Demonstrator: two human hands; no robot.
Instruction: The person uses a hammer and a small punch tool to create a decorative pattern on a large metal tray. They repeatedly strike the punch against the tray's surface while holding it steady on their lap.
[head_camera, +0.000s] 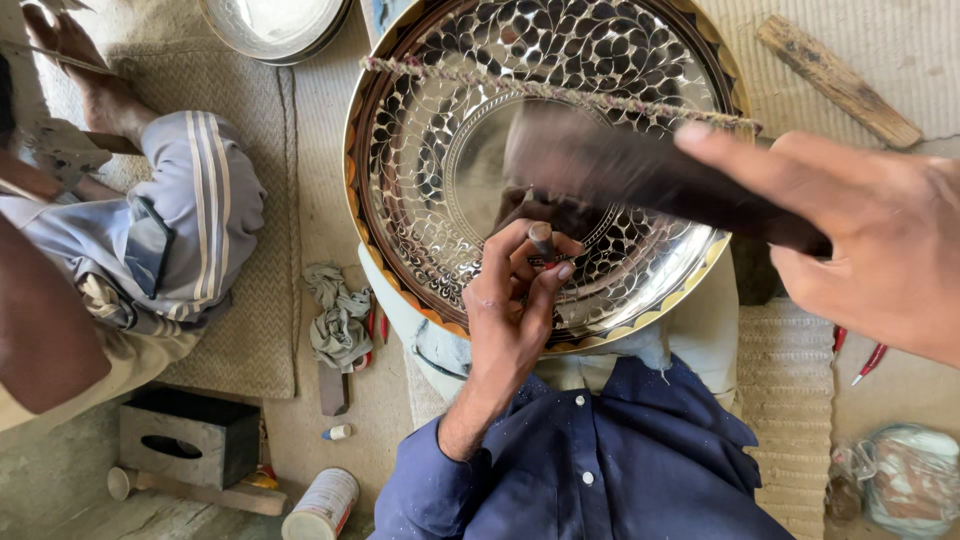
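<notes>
Metal shines across the big round engraved tray (420, 170), which lies on the person's lap over a pale cloth. Its surface has a leaf pattern around a plain centre, and a twisted cord (560, 95) runs across its upper part. The left hand (515, 300) is closed around a small chisel (541, 240), with the fingers pinching it upright and its tip on the tray near the centre. The right hand (870, 240) grips a dark wooden mallet (650, 175), which is blurred and hangs just above the chisel. A dark blue shirt (600, 460) covers the person's body. On the left side another person sits on a woven mat (250, 330), in striped trousers (195, 215). A grey rag (338, 320) lies on the floor near the tray, and a white can (322, 505) lies lower down.
</notes>
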